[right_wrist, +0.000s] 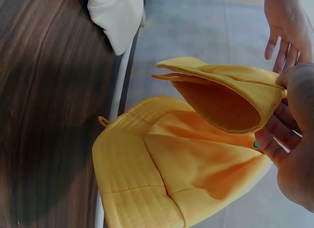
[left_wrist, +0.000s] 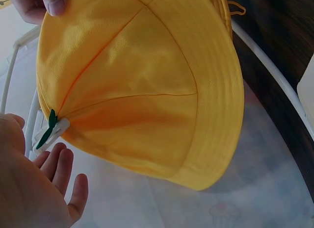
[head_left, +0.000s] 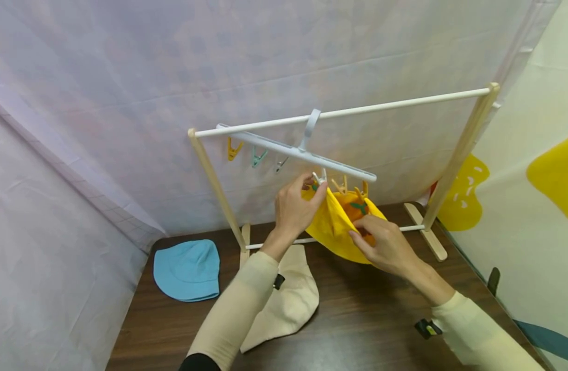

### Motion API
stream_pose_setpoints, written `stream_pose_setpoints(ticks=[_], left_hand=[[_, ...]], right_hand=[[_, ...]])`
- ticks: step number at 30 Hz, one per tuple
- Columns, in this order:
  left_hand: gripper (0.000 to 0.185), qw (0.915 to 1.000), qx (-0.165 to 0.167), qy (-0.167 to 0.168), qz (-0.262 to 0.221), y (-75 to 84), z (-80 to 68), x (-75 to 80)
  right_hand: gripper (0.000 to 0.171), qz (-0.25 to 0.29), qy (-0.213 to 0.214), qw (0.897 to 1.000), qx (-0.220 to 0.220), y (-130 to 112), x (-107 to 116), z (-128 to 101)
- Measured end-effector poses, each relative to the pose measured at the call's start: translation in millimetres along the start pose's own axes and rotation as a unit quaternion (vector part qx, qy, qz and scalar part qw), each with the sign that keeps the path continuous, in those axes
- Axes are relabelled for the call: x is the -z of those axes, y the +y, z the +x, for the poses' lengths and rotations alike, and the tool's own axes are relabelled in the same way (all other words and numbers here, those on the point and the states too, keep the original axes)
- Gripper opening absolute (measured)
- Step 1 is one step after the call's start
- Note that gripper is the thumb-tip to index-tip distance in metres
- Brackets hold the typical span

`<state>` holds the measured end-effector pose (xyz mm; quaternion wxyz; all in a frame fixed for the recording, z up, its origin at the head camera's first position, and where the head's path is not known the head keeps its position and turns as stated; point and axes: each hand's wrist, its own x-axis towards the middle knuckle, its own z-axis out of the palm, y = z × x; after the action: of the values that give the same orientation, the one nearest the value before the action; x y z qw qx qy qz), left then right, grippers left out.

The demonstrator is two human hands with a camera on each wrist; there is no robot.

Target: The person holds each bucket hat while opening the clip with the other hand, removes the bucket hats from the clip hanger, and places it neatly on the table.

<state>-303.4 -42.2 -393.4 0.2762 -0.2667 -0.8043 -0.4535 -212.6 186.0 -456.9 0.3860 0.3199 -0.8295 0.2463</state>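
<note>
The yellow hat (head_left: 336,226) hangs from a white peg (head_left: 319,178) on the clip hanger (head_left: 297,152), at 6 o'clock below the rack's top rail (head_left: 344,111). The right hand (head_left: 386,245) pinches the brim at the hat's 3 o'clock; the left hand (head_left: 294,206) sits at 9 o'clock by the peg, fingers relaxed and wide in the wrist view. With only 1 peg biting, a downward tug could pull the brim free or swing the hanger. At 7 o'clock lie a beige hat (head_left: 288,299) and a blue hat (head_left: 187,269) on the table (head_left: 367,319).

the left forearm's cream sleeve (head_left: 246,304) is covering part of the beige cloth hat (head_left: 288,304); the dark wooden worktop (head_left: 358,319) is running off the bottom edge.
</note>
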Motion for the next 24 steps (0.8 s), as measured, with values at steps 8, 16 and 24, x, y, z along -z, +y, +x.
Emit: stream_pose_setpoints(ticks=[8, 16, 24], left_hand=[[0.035, 0.9998, 0.001, 0.02, 0.003, 1.5, 5.9, -2.5], [0.033, 0.9991, 0.024, 0.025, 0.024, 3.3, 10.9, -4.9], [0.036, 0.9982, 0.028, 0.034, 0.04, 4.0, 15.8, -7.8]], right_hand=[[0.022, 0.005, 0.001, 1.0, -0.001, -2.8, -1.5, 0.5], [0.022, 0.008, -0.001, 1.0, -0.003, -3.1, -1.8, -0.3], [0.019, 0.015, -0.006, 1.0, -0.012, -3.1, -2.2, -1.4]])
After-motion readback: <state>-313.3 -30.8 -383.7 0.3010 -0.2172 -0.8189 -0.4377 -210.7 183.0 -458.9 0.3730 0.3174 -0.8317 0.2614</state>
